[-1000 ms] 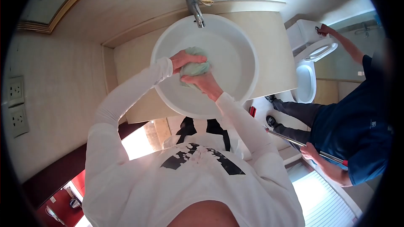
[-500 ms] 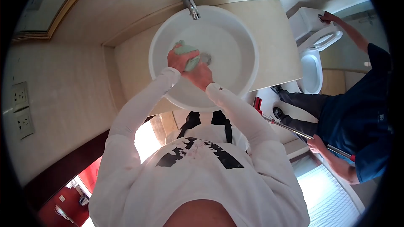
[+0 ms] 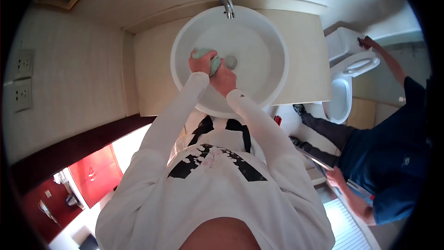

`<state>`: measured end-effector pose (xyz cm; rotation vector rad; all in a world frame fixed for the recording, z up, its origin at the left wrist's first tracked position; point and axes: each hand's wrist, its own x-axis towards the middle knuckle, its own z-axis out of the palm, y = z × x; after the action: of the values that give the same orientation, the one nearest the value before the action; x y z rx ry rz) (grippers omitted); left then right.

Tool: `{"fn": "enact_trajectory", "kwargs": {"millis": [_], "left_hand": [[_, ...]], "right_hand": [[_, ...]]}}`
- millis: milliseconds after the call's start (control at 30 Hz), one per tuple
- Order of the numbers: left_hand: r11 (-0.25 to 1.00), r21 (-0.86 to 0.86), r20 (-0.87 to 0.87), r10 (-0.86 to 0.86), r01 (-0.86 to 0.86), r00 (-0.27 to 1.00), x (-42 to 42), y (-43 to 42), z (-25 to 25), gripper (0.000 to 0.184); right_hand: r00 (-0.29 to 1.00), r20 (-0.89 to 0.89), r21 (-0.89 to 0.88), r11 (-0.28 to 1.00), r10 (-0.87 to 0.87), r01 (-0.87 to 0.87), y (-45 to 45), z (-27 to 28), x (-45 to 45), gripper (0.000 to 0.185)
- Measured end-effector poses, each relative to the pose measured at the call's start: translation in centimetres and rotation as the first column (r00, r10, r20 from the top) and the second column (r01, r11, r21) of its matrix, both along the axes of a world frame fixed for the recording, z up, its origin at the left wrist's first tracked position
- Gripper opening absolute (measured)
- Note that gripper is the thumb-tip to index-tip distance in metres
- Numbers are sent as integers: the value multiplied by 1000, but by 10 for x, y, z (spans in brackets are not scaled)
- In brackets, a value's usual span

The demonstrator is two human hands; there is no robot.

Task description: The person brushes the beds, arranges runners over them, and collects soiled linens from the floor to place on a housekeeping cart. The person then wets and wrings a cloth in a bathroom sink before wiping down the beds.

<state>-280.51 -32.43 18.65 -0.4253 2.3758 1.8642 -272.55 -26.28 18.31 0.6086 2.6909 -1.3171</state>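
Note:
A pale green cloth point(image 3: 214, 66) is bunched between my two hands, inside the round white basin point(image 3: 284, 65). My left hand point(image 3: 200, 63) is closed around its upper left part. Just below and to the right, my right hand point(image 3: 224, 80) grips the lower end, its fingers partly hidden by the cloth and the other hand. Both hands are left of the round drain point(image 3: 231, 62). Above the basin's far rim stands a chrome faucet point(image 3: 226, 2); no water shows coming from it.
The beige counter point(image 3: 305, 55) surrounds the basin. At right, a co-worker in dark blue point(image 3: 384, 153) has one hand point(image 3: 365, 42) at the tank of a white toilet point(image 3: 340, 95) and the other point(image 3: 336, 177) on a long metal handle. Wall sockets point(image 3: 22, 78) are at left.
My head view has turned slightly, shifting the basin a little rightward in the picture. The cloth looks more tightly bunched, with both hands still on it. The co-worker's metal handle has shifted lower.

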Motion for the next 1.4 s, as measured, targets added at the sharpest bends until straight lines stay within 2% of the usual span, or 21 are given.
{"fn": "enact_trajectory", "kwargs": {"millis": [67, 133, 200, 300, 367, 533, 633, 667, 767, 833, 867, 900, 933, 967, 1000, 1033, 1100, 1233, 1267, 1333, 1400], "left_hand": [[994, 67, -48, -79, 82, 996, 8, -16, 4, 59], [966, 236, -143, -69, 101, 987, 21, -29, 36, 66], [911, 394, -238, -28, 123, 971, 28, -43, 64, 73], [830, 555, -106, 8, 52, 994, 35, -81, 86, 69], [607, 794, 13, 39, -34, 999, 43, -105, 95, 59], [284, 947, 101, 179, -150, 979, 72, -169, 87, 47], [88, 992, -97, 105, 88, 990, 104, -215, 97, 45], [166, 986, -24, 266, -21, 964, 115, -238, 85, 43], [330, 944, -157, 502, -21, 850, 147, -311, 62, 37], [518, 855, -310, 459, 32, 833, 175, -371, 50, 37], [877, 439, -419, 391, -195, 819, 188, -407, 35, 36], [917, 264, -434, 390, -299, 812, 204, -446, 26, 36], [913, 81, -437, 393, -400, 809, 220, -485, 16, 35], [829, 426, -367, 524, -362, 769, 232, -502, 22, 35], [622, 720, -259, 651, -307, 713, 245, -519, 29, 36], [227, 966, -79, 720, -126, 689, 258, -528, 44, 37], [92, 994, -108, 707, 61, 699, 289, -581, 28, 38], [115, 993, -98, 764, 15, 638, 323, -644, 35, 44], [145, 989, -116, 788, 1, 604, 330, -652, 40, 45], [187, 976, -121, 892, -112, 435, 339, -650, 52, 50], [240, 970, -193, 854, -36, 483, 336, -648, 68, 48]], "right_hand": [[997, -32, -34, 996, 76, -77, 12, 2, 12, 76], [926, -82, 278, 900, 369, -334, 38, 6, 22, 71], [918, 14, 268, 883, 397, -386, 55, -9, 18, 63], [901, 186, 325, 841, 392, -433, 69, -40, 7, 48], [887, 260, 388, 800, 382, -459, 71, -48, 3, 42], [910, 125, 491, 772, 396, -403, 70, -56, -2, 25], [914, 79, 561, 741, 397, -370, 68, -68, -1, 23], [906, 79, 567, 730, 415, -383, 69, -72, 2, 23], [938, 39, 588, 751, 344, -300, 65, -79, 2, 22], [971, 80, 579, 782, 227, -231, 61, -78, 3, 20], [970, 86, 588, 774, 229, -235, 63, -79, 1, 20], [958, 111, 614, 740, 266, -277, 65, -83, 2, 20], [944, 137, 640, 701, 301, -316, 68, -86, 3, 20], [944, 138, 653, 689, 301, -315, 70, -89, 1, 20], [960, 107, 608, 746, 260, -270, 73, -92, -2, 21], [973, 79, 556, 800, 218, -224, 72, -92, -5, 22], [969, 181, 597, 764, 169, -245, 67, -91, -16, 25], [956, 286, 627, 767, -63, -137, 72, -101, -32, 32], [755, 119, 719, 469, 645, -513, 133, -150, -41, 25], [884, 67, 554, 719, 463, -419, 113, -134, -38, 24], [871, 152, 627, 636, 466, -450, 115, -130, -41, 22]]}}
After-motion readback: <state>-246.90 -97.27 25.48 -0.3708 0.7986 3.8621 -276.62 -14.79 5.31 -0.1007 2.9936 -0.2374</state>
